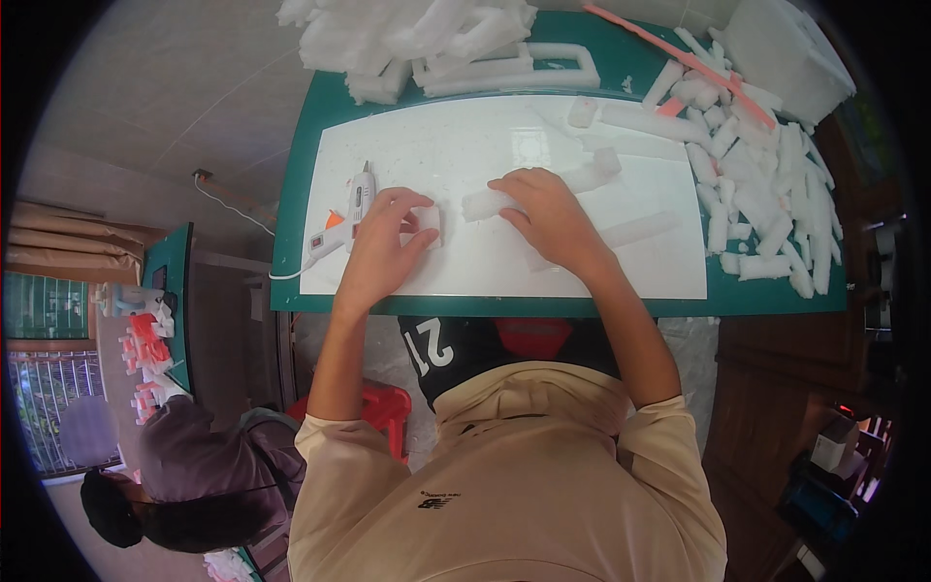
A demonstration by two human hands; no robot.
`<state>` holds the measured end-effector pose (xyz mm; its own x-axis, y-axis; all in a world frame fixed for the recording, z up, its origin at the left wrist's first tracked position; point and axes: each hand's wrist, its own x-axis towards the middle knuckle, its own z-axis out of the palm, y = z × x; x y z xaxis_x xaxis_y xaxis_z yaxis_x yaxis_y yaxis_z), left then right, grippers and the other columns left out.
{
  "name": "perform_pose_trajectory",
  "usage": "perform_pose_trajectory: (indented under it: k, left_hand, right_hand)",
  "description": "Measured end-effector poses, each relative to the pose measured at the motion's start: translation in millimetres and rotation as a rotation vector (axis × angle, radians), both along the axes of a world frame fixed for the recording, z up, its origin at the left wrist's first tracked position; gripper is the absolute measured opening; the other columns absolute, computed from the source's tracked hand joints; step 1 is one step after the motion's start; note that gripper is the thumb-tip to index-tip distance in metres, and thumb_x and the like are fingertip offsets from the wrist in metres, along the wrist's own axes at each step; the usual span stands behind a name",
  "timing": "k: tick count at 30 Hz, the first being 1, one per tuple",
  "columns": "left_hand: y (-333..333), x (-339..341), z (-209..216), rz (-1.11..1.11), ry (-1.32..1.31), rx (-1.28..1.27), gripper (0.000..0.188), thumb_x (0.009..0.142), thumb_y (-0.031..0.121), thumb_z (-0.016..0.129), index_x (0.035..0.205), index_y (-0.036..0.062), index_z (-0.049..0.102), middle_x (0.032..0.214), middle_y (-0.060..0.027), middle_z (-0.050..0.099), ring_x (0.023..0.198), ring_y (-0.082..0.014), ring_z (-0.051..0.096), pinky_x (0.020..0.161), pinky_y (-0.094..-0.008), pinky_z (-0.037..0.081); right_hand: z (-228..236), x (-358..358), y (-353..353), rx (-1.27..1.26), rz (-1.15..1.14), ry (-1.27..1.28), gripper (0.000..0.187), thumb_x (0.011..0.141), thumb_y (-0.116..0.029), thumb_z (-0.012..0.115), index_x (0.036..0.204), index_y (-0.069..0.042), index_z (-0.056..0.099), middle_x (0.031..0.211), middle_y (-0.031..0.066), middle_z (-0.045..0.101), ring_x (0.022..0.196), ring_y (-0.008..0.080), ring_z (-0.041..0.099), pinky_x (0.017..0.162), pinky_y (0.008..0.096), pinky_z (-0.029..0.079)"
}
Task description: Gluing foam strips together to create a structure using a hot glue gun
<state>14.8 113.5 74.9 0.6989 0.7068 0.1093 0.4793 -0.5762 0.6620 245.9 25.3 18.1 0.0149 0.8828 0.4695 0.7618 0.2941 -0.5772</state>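
- Far left, off the bench (485, 307): another person (208, 475) in a dark top, beside a second green table.
- Glue gun (362, 194) on the white board (407, 276), toward the bench's left edge, nozzle aimed at the far edge (cord trails off the left side).
- Left hand (385, 233) just right of it, fingers and thumb curled partway, pinching a small foam block (433, 226) over the board.
- Foam heap (407, 39) on the far edge, near the far left corner, with a foam frame (587, 66) beside it.
- Right hand (555, 215) around mid-board, fingers bent, thumb slightly apart, gripping a foam strip (480, 205) that pokes out leftward.
- Loose strip (645, 229) right of that hand, toward the near edge.
- Pink strip (679, 58) slanting across the far right corner.
- Scraps (752, 194) piled along the right edge.
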Motion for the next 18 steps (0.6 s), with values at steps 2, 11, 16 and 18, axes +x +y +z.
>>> perform_pose_trajectory:
  k: [2,11,16,18]
  left_hand:
    - [1.8,3.3,0.1,0.03,-0.074,-0.035,0.038,0.083,0.003,0.071,0.119,-0.0002,0.058,0.112,-0.0125,0.063,0.096,-0.0227,0.064,0.087,-0.0331,0.055]
    - [1.3,27.4,-5.2,0.093,-0.273,-0.182,0.036,0.086,0.001,0.069,0.122,0.0022,0.06,0.118,-0.009,0.062,0.11,-0.0192,0.062,0.093,-0.0304,0.053]
    - [-1.4,33.0,-5.3,0.042,-0.234,-0.081,0.033,0.086,0.001,0.069,0.119,0.0001,0.061,0.119,-0.0118,0.063,0.106,-0.023,0.065,0.091,-0.0325,0.056]
    - [-3.4,34.2,-3.3,0.037,-0.21,-0.053,0.032,0.086,0.0,0.069,0.118,-0.0001,0.062,0.116,-0.0108,0.063,0.106,-0.0193,0.063,0.094,-0.0318,0.055]
  right_hand:
    - [-0.5,0.4,0.5,-0.008,0.004,0.008,0.032,0.081,-0.006,0.068,0.112,-0.004,0.065,0.107,0.0131,0.064,0.103,0.0323,0.057,0.095,0.0408,0.044]
    - [-0.9,-1.0,0.3,-0.011,-0.007,0.003,0.031,0.082,-0.006,0.068,0.113,-0.004,0.065,0.109,0.0128,0.064,0.105,0.0326,0.056,0.097,0.0413,0.043]
    - [-0.8,-0.3,0.3,-0.018,0.004,0.023,0.031,0.082,-0.006,0.068,0.113,-0.004,0.065,0.108,0.013,0.064,0.105,0.0327,0.056,0.097,0.0416,0.043]
    - [-0.5,-1.2,1.2,-0.02,0.003,0.024,0.031,0.082,-0.006,0.068,0.112,-0.004,0.065,0.108,0.013,0.064,0.105,0.0327,0.056,0.096,0.0417,0.043]
